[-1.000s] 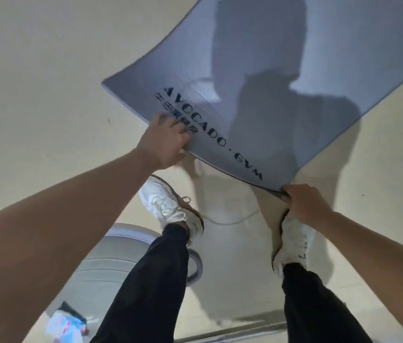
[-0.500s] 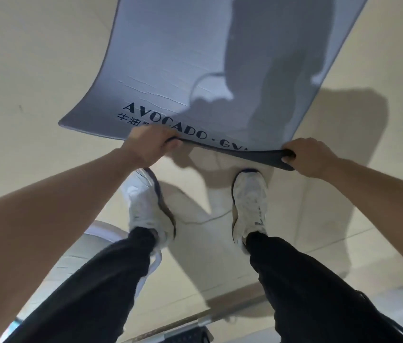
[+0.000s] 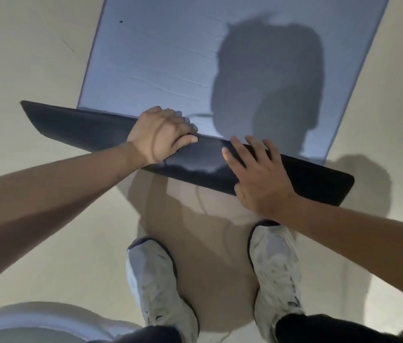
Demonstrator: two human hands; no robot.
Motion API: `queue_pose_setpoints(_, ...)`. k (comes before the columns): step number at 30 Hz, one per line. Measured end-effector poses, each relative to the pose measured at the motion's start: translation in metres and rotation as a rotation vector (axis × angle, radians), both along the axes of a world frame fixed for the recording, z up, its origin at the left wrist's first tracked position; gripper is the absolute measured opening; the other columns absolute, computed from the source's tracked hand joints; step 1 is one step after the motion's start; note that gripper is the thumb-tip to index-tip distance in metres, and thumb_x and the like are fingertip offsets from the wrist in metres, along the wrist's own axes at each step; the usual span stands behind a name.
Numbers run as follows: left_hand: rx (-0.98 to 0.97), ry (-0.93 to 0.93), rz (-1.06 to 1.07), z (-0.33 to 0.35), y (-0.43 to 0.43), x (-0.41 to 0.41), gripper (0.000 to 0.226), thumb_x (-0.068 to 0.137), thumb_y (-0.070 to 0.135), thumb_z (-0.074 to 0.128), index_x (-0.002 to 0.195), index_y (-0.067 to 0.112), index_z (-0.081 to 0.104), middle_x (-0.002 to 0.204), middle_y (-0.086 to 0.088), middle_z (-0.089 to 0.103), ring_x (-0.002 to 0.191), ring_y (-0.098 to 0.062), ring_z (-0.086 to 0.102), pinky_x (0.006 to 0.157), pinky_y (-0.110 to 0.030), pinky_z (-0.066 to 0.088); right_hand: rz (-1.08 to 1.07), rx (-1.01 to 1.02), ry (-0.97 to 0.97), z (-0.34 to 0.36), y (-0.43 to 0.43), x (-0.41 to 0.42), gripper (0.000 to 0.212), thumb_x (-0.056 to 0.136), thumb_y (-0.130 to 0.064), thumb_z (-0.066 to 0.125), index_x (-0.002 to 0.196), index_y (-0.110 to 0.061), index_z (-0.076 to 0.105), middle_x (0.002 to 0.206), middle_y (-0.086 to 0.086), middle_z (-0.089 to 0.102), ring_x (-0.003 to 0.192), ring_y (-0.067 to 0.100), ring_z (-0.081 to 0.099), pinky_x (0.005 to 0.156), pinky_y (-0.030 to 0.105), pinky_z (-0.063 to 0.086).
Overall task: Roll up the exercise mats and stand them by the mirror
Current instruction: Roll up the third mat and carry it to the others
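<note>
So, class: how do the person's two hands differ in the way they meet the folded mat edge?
The left hand is curled, gripping the mat fold; the right hand lies flat, fingers spread. The left sits farther up the fold than the right. Both touch the mat's dark underside.

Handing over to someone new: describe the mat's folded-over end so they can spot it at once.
On the beige floor lies a blue-grey exercise mat. Its folded flap crosses the near end, under the left hand and right hand. Only it shows the dark underside.
</note>
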State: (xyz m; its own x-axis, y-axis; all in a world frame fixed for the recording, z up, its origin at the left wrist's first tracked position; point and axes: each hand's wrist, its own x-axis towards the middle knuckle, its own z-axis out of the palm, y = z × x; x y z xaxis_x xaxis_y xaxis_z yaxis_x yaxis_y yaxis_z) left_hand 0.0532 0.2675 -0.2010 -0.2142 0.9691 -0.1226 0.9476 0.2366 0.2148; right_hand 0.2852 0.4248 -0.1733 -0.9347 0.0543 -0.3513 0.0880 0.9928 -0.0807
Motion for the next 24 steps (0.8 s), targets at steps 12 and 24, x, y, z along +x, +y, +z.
queue_pose_setpoints(12,-0.002,0.012,-0.187,-0.005,-0.006,-0.017,0.063,0.089,0.073,0.045,0.122,0.026,0.070,0.120,0.005,0.069,0.104,-0.028,0.063,0.084,-0.039,0.046,0.043,-0.149,-0.168,-0.030,0.030,-0.035,0.110,0.077,-0.094,0.038,0.156,-0.018,0.032,0.137,0.003,0.047,0.121,0.026,0.044,0.105,0.042,0.040)
queue_pose_setpoints(24,-0.090,0.150,-0.113,0.000,-0.035,0.001,0.093,0.084,0.093,0.028,0.137,0.022,0.056,0.123,-0.005,0.065,0.107,-0.033,0.063,0.098,-0.047,0.048,-0.155,-0.492,-0.215,-0.019,0.047,-0.041,0.073,0.076,-0.085,0.054,0.125,-0.032,0.065,0.101,-0.008,0.063,0.094,0.015,0.060,0.090,0.044,0.050)
